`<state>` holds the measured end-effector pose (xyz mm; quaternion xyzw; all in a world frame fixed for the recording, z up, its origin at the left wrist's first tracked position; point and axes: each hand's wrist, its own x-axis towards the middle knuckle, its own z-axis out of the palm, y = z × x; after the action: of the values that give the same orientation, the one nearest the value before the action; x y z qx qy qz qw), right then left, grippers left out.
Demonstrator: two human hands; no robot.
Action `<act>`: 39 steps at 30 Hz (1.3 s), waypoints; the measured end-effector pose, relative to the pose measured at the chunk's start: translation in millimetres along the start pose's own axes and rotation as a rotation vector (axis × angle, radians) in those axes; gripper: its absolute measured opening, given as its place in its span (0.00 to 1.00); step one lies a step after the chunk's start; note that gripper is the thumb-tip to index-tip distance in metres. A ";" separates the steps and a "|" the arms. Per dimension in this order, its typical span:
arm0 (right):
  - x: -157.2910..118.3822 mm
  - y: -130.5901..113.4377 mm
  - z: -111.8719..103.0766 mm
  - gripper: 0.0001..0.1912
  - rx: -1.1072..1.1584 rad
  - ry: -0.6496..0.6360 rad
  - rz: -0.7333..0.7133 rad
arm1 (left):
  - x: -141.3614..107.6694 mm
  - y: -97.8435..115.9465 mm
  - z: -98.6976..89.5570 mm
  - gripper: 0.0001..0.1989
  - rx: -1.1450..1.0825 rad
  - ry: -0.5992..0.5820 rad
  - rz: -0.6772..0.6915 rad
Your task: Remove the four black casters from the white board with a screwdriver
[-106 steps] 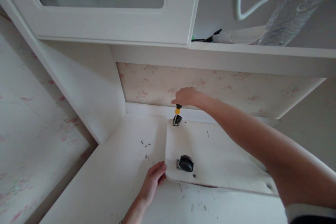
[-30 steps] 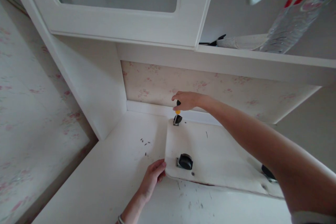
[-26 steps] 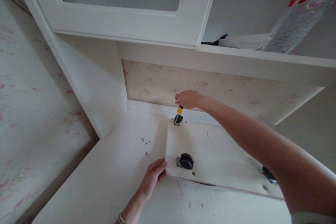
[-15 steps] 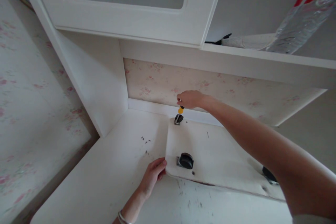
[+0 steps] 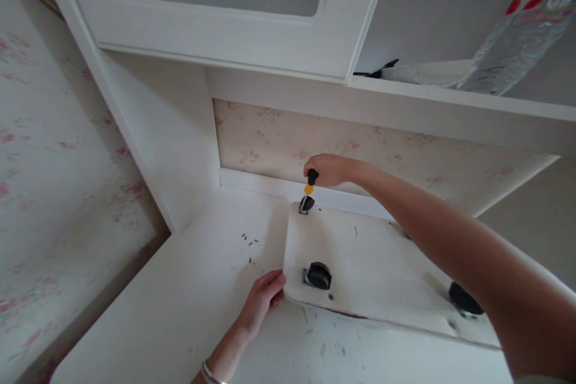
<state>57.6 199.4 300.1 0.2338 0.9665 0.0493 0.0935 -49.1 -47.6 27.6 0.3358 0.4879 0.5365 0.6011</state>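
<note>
Screwdriver (image 5: 309, 188) leans in the right hand (image 5: 327, 168), gripped by its handle, shaft reaching the far-left caster (image 5: 308, 204) on the board (image 5: 364, 270). The left hand (image 5: 264, 296) grasps the board's left edge, probably to steady it. The board lies on the table (image 5: 202, 294) with casters (image 5: 320, 276) upward, presumably for access. Counted: one screwdriver, three clear casters, perhaps another behind the forearm (image 5: 418, 210), about five loose screws (image 5: 251, 243).

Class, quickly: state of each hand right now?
Left hand: curled against the edge of the white board; whether it grips cannot be told.
Right hand: closed, holding a screwdriver.
</note>
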 end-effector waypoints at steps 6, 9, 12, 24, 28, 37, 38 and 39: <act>-10.9 -0.4 -11.4 0.15 0.043 0.128 -0.035 | -3.3 5.5 2.2 0.18 -0.011 -0.020 0.009; -20.9 -9.3 -10.9 0.15 0.071 0.189 0.014 | -2.4 4.8 3.7 0.19 -0.026 0.011 0.040; -35.6 -24.5 2.8 0.14 0.149 0.296 0.078 | 1.5 0.2 1.3 0.18 -0.140 0.149 0.016; -83.5 -103.1 81.3 0.14 0.108 0.579 -0.319 | 13.1 3.3 -30.6 0.22 -0.585 0.281 0.055; -87.3 -122.9 85.7 0.15 0.026 0.567 -0.393 | 14.2 3.2 -31.4 0.22 -0.659 0.294 0.068; -98.1 -148.7 86.3 0.15 -0.067 0.630 -0.538 | 17.6 3.9 -37.8 0.19 -0.810 0.356 0.103; -98.5 -150.5 86.3 0.15 -0.072 0.630 -0.543 | 17.6 3.9 -37.9 0.19 -0.816 0.359 0.105; -98.7 -152.0 86.7 0.15 -0.075 0.630 -0.548 | 17.6 3.9 -38.0 0.19 -0.818 0.362 0.107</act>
<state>94.1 23.7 209.8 -0.0620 0.9719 0.1268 -0.1884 -87.3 -34.2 15.9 -0.0041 0.3150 0.7658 0.5606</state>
